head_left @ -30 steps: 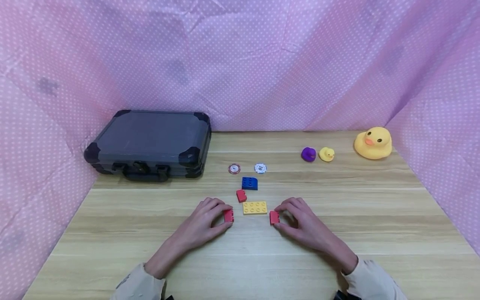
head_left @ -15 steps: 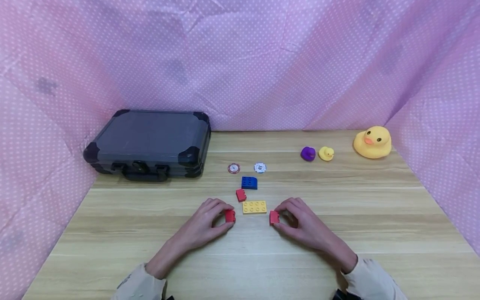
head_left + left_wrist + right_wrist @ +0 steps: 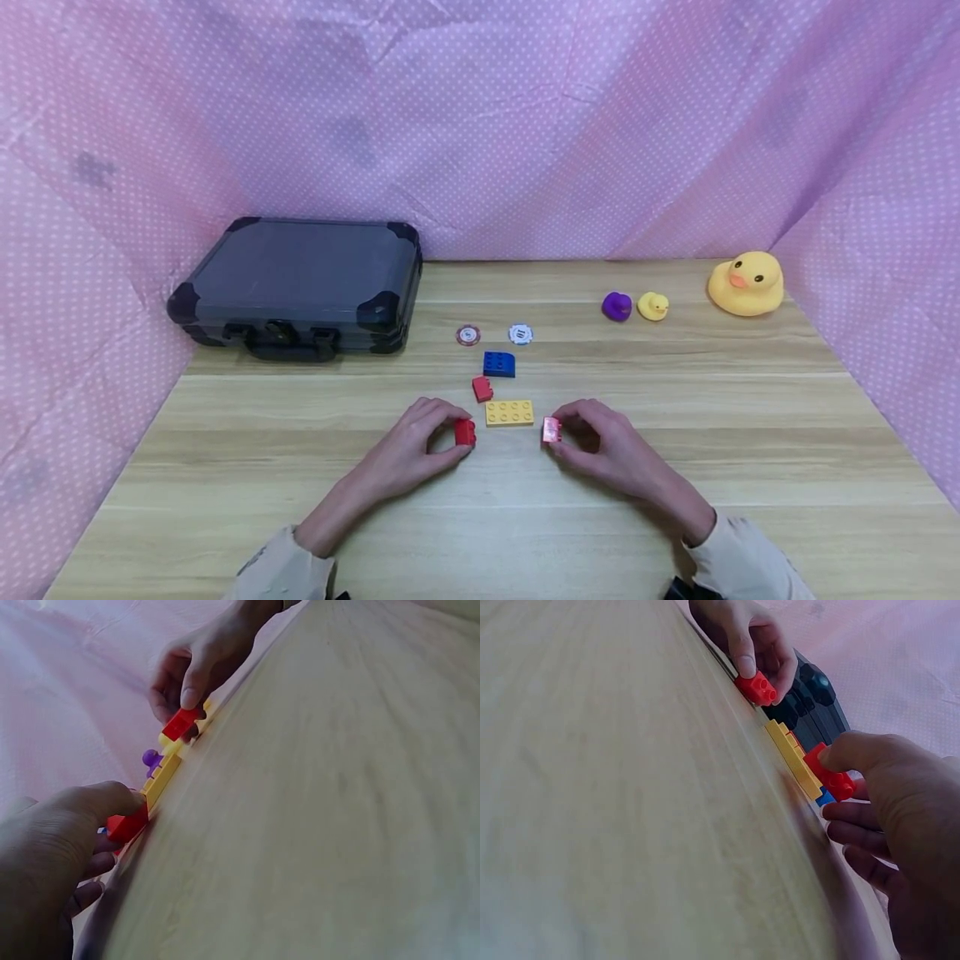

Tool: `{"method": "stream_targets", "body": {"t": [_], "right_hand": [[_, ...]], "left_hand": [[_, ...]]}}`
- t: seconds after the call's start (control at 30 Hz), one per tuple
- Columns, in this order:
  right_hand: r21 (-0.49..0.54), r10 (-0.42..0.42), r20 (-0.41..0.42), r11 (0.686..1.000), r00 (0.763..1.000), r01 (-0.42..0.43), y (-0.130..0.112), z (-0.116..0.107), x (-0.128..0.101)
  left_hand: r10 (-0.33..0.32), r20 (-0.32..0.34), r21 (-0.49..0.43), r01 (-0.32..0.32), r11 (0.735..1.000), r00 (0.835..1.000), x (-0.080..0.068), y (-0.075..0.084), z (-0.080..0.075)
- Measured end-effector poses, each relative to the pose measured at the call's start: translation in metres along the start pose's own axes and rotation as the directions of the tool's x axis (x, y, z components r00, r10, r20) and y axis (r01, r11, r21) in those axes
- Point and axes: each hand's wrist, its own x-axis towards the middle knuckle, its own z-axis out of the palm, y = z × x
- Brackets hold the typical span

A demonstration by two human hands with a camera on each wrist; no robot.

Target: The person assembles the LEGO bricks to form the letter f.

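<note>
1. Head view. Your left hand [image 3: 403, 443] pinches the left red brick [image 3: 464, 432] by its near and far sides; your right hand [image 3: 621, 452] is clamped likewise on the right red brick [image 3: 551, 430]. Both sit just in front of the yellow eight-stud brick [image 3: 509, 413], one toward each end. That lies flat, studs up, on the wooden tabletop [image 3: 510, 533], as does the blue studded brick [image 3: 499, 364] farther back. A loose red brick [image 3: 482, 389] lies between these two, untouched.

2. Left wrist view. The right red brick shows you a stud-free face, turned toward your left hand. Whether it touches the tabletop, you cannot tell.

3. Right wrist view. The left red brick's studs point toward your right hand, while the right red brick's studs face your own right palm. The side pinch presumably serves to leave studs and opposite face uncovered, so the two bricks share one orientation.
</note>
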Motion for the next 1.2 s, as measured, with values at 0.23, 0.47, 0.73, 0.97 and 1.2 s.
{"method": "stream_targets", "body": {"t": [0.23,0.47,0.73,0.97,1.2], "right_hand": [[0.030,-0.021,-0.001,0.999,1.000,0.021,0.000,0.003,0.001],[0.013,0.004,-0.015,1.000,1.000,-0.004,-0.002,0.004,0.002],[0.015,-0.032,0.000,0.999,0.999,0.032,-0.007,0.006,0.007],[0.017,-0.078,0.021,0.997,0.997,0.078,-0.012,0.014,0.013],[0.011,-0.132,0.021,0.991,0.991,0.132,-0.015,0.022,0.017]], "left_hand": [[-0.054,0.024,-0.045,0.055,0.997,0.998,0.001,0.002,0.002],[-0.045,0.023,-0.062,0.046,0.997,0.999,0.002,0.004,0.004],[-0.059,0.048,-0.080,0.062,0.995,0.997,0.005,0.008,0.008],[-0.037,0.049,-0.099,0.041,0.994,0.998,0.006,0.008,0.011],[-0.004,0.046,-0.091,0.008,0.996,0.999,0.007,0.009,0.012]]}}
